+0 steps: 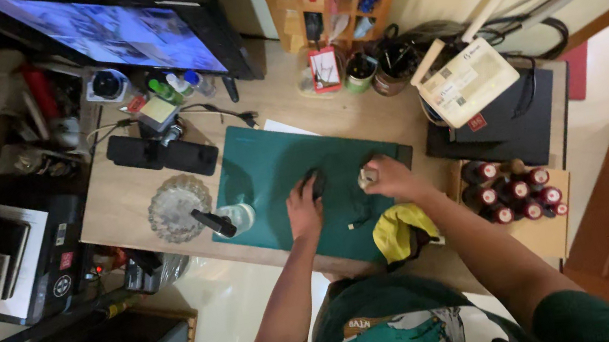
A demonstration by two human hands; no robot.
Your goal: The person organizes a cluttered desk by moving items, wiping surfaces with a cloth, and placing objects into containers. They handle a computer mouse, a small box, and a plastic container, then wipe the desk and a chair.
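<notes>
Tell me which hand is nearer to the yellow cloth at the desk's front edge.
Right. The right hand is just above the yellow cloth, on the green mat. The left hand lies farther off, to the cloth's left.

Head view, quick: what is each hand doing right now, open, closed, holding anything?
Left hand: fingers curled over a small dark object on the green mat.
Right hand: closed on a small pale object.
</notes>
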